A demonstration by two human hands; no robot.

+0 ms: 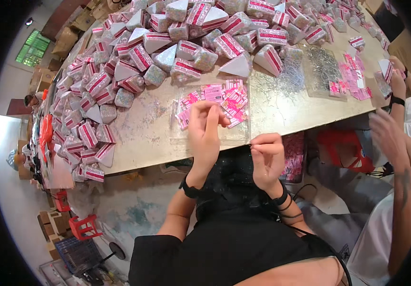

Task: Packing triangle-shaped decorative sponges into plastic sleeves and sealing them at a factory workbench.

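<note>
My left hand [205, 131] is raised over the near edge of a shallow clear tray [174, 135] that holds pink-and-white printed cards [234, 102]. Its fingers curl in toward the thumb, and whatever they may hold is hidden. Lower and to the right, just off the table's front edge, my right hand [268, 159] is closed in a pinch. A tiny dark bit shows at its fingertips, too small to name. Beyond the tray lies a big heap of cake-slice-shaped pieces [141, 57], white and glittery with pink bands. Neither hand touches them.
Loose thin wire-like strands [289, 74] lie on the table [139, 138], beside another clear tray of dark strands [327, 66] and more pink cards [355, 78]. At right a co-worker's hand [390, 136] is near the table edge. A red stool [85, 226] stands at lower left.
</note>
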